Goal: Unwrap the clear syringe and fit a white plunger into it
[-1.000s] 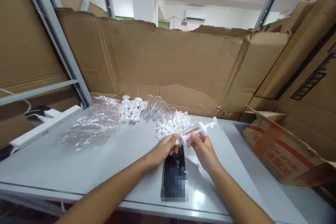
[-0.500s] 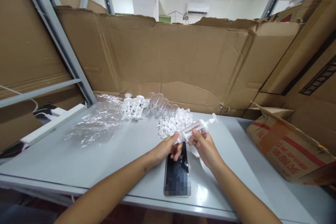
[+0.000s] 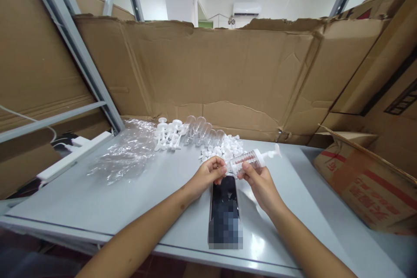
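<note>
My right hand (image 3: 260, 182) is wrapped round a clear plastic syringe (image 3: 246, 161) with ribbed walls, a white collar and a white plunger that sticks out to the upper right. At its narrow lower-left end, my left hand (image 3: 210, 173) is closed in a pinch. The fingertips hide the tip and any small part on it. Just behind the syringe lies a heap of small white plastic caps (image 3: 228, 145). Below both hands a dark phone (image 3: 225, 204) lies flat on the grey table (image 3: 146, 208).
Clear plastic barrels (image 3: 203, 130) and white plungers (image 3: 167, 132) stand or lie at the back. Left of them is a crumpled clear bag (image 3: 127, 152), then a white power strip (image 3: 76, 156). A cardboard box (image 3: 365, 182) is at right; a cardboard wall (image 3: 211, 69) closes the back.
My left hand has shifted, its fingers now curled more tightly above the syringe's tip. The syringe has turned slightly flatter in my right hand. The whole view has drifted a little.
</note>
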A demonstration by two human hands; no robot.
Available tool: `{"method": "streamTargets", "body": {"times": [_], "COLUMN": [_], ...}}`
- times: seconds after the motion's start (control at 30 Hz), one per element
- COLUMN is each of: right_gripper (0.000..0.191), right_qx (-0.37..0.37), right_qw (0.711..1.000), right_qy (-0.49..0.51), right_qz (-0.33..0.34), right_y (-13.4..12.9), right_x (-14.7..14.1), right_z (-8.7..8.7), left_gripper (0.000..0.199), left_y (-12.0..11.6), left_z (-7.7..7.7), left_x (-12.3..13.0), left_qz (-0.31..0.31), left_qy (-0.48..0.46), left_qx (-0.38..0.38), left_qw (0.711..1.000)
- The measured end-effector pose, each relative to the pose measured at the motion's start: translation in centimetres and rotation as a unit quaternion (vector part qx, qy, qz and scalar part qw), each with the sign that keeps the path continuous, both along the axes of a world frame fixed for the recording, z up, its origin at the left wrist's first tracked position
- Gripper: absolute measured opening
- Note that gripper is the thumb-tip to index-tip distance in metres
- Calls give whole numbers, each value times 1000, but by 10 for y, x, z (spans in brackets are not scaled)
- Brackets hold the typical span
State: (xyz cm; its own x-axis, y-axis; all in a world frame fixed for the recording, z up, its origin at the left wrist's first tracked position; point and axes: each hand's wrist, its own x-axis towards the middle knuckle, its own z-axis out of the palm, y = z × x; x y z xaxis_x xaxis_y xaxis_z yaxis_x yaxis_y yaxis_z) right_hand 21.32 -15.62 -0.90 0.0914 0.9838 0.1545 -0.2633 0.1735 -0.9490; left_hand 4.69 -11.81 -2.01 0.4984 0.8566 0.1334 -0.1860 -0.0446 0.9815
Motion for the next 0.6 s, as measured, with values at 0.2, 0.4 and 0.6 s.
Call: {"method": "streamTargets", "body": {"times": [0.2,0.4,0.6], "right_gripper": [25,24,23], "right_qx": [25,24,23], "right_qw": [999,1000,1000], "right_qy": [-32,-18,-2], "right_qz": [18,-11,-8], "right_y": [1,4,3], "right_x": [1,2,1], "right_z": [-5,-5,-3], "left_gripper": [44,43,46], "left_y": [3,-5,-2], "left_z": [-9,0,-2], "left_x": [3,1,2], "left_qz": [32,-4,-12], "left_qy": [44,0,74], "left_qx": [-44,-27,-6], "left_qw": [998,1000,997]}}
